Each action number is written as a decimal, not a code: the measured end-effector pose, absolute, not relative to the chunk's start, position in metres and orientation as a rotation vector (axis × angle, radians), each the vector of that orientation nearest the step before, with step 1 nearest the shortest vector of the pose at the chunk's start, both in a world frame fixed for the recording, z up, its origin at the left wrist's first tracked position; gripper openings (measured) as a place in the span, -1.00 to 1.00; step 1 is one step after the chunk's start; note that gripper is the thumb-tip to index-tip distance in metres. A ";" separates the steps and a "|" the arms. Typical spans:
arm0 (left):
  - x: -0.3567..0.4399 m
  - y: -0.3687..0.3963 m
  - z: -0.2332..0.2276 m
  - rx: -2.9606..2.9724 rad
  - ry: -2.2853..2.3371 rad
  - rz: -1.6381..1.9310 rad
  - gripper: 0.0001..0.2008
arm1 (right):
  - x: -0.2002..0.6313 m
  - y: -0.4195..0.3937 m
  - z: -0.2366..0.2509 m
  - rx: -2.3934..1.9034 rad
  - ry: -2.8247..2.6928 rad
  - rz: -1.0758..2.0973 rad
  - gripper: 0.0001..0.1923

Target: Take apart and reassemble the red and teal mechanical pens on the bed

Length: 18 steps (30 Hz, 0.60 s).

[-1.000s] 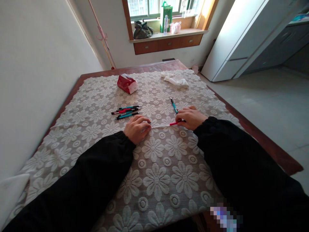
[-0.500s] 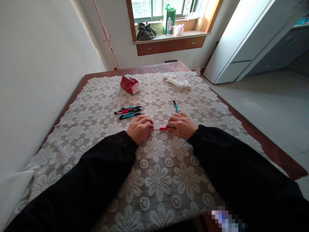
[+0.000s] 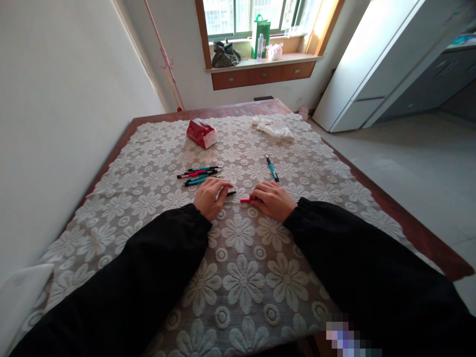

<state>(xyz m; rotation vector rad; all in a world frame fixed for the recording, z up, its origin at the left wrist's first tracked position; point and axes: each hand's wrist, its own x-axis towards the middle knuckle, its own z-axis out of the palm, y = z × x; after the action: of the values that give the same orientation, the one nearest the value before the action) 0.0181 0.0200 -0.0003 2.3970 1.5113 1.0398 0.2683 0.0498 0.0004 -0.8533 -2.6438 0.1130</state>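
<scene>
My right hand (image 3: pixel 272 199) rests on the lace tablecloth, its fingers closed around a red pen barrel (image 3: pixel 245 200). From the barrel's left end a thin, pale inner piece (image 3: pixel 234 201) sticks out toward my left hand (image 3: pixel 211 198). My left fingers are curled together, and a short black pen part (image 3: pixel 231 193) pokes out from them just above that thin piece. Beyond my left hand lies a small bunch of pens (image 3: pixel 201 173), turquoise, red and black. A single turquoise pen (image 3: pixel 272 168) lies apart, just beyond my right hand.
Farther back on the tablecloth (image 3: pixel 243 282) are a red tissue pack (image 3: pixel 201 134) and a crumpled white plastic bag (image 3: pixel 275 130). A wall (image 3: pixel 67 99) runs along the left. The brown table edge (image 3: pixel 401 218) shows at right, with a white fridge (image 3: pixel 357 64) beyond.
My right hand has shifted slightly left with the red barrel. The black pen part now shows at my left fingertips, and more of the thin inner piece is visible.
</scene>
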 end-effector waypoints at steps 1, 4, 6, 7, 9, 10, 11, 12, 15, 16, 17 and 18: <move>0.018 0.020 -0.001 2.372 1.559 1.014 -0.79 | 0.268 0.050 0.000 -0.855 -2.644 0.113 -0.84; 0.018 0.021 -0.004 2.368 1.608 0.878 -0.82 | 0.268 0.051 -0.002 -0.853 -2.640 0.122 -0.84; 0.019 0.021 -0.007 2.374 1.600 0.824 -0.85 | 0.268 0.051 -0.004 -0.848 -2.635 0.134 -0.84; 0.019 0.022 -0.008 2.369 1.595 0.819 -0.86 | 0.268 0.051 -0.005 -0.847 -2.631 0.142 -0.84; 0.016 0.025 -0.007 2.344 1.591 0.821 -0.87 | 0.268 0.052 -0.006 -0.843 -2.622 0.156 -0.84; 0.013 0.027 -0.005 2.327 1.598 0.805 -0.86 | 0.268 0.052 -0.006 -0.839 -2.617 0.161 -0.85; 0.009 0.029 -0.001 2.308 1.610 0.767 -0.85 | 0.268 0.052 -0.005 -0.836 -2.612 0.164 -0.85; 0.003 0.031 0.004 2.291 1.626 0.713 -0.84 | 0.268 0.052 -0.005 -0.833 -2.609 0.166 -0.85; -0.020 0.038 0.026 2.273 1.651 0.510 -0.82 | 0.268 0.052 -0.005 -0.827 -2.601 0.174 -0.86; -0.027 0.039 0.034 2.289 1.637 0.436 -0.82 | 0.268 0.052 -0.005 -0.825 -2.598 0.177 -0.87; -0.034 0.040 0.041 2.295 1.615 0.364 -0.81 | 0.268 0.052 -0.005 -0.822 -2.597 0.182 -0.87; -0.040 0.040 0.047 2.293 1.591 0.311 -0.79 | 0.268 0.052 -0.006 -0.821 -2.596 0.186 -0.87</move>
<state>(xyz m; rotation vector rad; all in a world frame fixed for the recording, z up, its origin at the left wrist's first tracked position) -0.0395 0.0399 0.0472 2.2934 1.5907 0.3107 0.2677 0.0521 -0.0056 -0.8210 -2.5960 0.1860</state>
